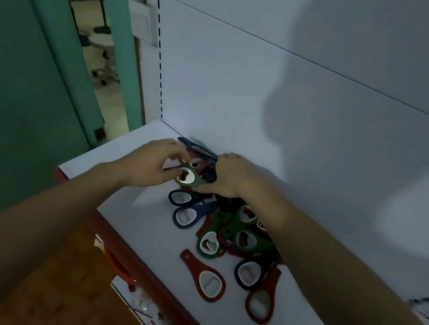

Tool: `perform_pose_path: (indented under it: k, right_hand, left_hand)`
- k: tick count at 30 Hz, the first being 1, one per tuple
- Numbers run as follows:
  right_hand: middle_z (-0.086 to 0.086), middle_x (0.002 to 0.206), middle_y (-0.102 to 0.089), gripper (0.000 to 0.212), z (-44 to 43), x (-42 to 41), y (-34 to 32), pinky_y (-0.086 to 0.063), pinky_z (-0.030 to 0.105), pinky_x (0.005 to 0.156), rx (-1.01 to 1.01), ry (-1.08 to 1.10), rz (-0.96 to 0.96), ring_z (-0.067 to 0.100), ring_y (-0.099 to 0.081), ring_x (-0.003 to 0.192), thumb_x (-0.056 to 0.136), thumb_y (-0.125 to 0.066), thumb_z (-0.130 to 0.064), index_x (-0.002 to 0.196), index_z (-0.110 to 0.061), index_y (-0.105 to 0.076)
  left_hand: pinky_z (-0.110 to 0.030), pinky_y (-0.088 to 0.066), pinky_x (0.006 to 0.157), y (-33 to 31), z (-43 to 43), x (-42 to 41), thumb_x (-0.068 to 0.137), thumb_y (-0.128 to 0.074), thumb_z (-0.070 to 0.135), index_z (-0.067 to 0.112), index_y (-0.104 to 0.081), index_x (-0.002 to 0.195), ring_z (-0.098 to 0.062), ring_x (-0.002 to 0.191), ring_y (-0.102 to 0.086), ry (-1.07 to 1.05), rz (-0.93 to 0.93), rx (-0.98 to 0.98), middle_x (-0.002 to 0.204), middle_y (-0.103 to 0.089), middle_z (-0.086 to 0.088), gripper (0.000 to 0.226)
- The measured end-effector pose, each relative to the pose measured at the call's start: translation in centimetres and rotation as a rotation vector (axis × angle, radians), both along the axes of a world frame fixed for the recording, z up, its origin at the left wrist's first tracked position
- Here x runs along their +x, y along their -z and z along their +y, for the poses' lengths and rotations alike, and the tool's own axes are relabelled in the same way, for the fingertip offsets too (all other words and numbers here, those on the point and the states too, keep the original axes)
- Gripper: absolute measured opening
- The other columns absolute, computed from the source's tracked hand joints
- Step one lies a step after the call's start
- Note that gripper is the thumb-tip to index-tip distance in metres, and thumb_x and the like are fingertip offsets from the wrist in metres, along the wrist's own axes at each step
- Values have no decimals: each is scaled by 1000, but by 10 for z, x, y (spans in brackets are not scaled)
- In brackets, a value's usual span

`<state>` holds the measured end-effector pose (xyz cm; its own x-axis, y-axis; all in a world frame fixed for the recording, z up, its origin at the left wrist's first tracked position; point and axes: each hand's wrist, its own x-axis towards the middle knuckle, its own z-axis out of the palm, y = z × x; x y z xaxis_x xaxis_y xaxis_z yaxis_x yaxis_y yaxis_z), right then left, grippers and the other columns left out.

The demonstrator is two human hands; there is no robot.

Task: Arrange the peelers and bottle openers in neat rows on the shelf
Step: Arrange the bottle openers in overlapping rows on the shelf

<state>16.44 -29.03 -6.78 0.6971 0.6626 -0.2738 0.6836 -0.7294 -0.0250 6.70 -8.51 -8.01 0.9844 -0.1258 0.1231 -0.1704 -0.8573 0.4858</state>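
A green bottle opener (190, 181) is held between both hands above the white shelf (131, 214). My left hand (151, 165) pinches its ring end and my right hand (229, 177) grips its handle end. Behind the hands, against the back panel, lies a dark stack of tools (196, 148), partly hidden. Below the hands two blue openers (185, 207) lie side by side. To their right sits a loose pile of green and red openers (234, 232). Nearer me lie a red opener (206, 277), a blue opener (249, 273) and another red opener (261, 300).
The shelf has a red front edge (126, 251) and a white back panel (270, 93) with a slotted upright (160, 55) at its left. A green wall (28, 85) stands to the left, with a doorway beyond. A lower shelf with small goods (141, 310) shows beneath.
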Motion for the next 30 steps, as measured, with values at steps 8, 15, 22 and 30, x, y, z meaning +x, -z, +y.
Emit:
perform_pose_path:
  k: [8,15,22,30]
  right_hand:
    - [8,116,-57,59,-22,3,6,-40,28,87,243,-8,115,26,-54,109,78,-81,-45,122,-16,-54]
    - [6,101,-68,39,-35,7,-11,-54,38,83,187,5,269,24,-64,90,76,-84,-35,103,-12,-69]
    - [-2,83,-70,27,-52,10,-8,-49,34,74,178,96,292,19,-64,76,83,-78,-42,93,-19,-69]
    - [-7,105,-65,56,-61,-1,1,-47,30,80,234,157,217,16,-60,94,70,-85,-51,114,-25,-63]
  left_hand:
    - [-54,-25,119,24,18,63,74,-70,49,32,-15,162,-25,150,-21,105,224,239,162,-14,1,105]
    - [-35,-39,108,27,14,73,79,-80,38,27,-41,151,-18,125,-37,273,128,183,133,-39,2,83]
    - [-30,-44,84,22,0,68,79,-80,39,26,-54,115,-17,103,-50,300,95,133,107,-53,4,46]
    - [-32,-42,68,11,-24,61,70,-84,29,37,-38,95,-16,88,-50,297,170,173,94,-46,10,53]
